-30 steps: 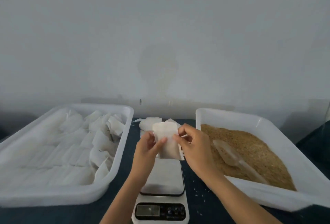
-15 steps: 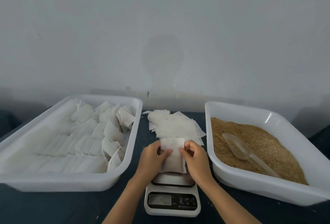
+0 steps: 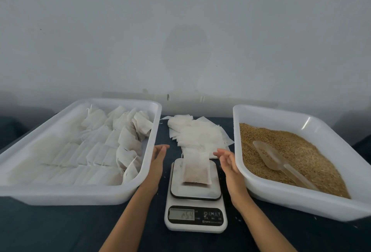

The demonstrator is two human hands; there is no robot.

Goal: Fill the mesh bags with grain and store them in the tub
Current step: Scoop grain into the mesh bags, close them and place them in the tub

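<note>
A filled white mesh bag (image 3: 196, 169) lies flat on the platform of a small kitchen scale (image 3: 195, 207), brown grain showing through it. My left hand (image 3: 159, 155) hovers to the left of the bag with straight fingers, holding nothing. My right hand (image 3: 225, 158) hovers to its right, fingers relaxed, also apart from the bag. A white tub (image 3: 144, 163) on the left holds several filled bags in rows. A second white tub (image 3: 244, 171) on the right holds brown grain (image 3: 297, 151) with a clear plastic scoop (image 3: 271, 157) lying in it.
A loose pile of empty mesh bags (image 3: 198, 133) lies on the dark tabletop (image 3: 60, 227) behind the scale, between the two tubs. The scale's display (image 3: 181, 214) is lit. A grey wall stands close behind the table.
Both hands held the bag over the scale a moment ago. They have set it down on the platform and drawn apart to either side.
</note>
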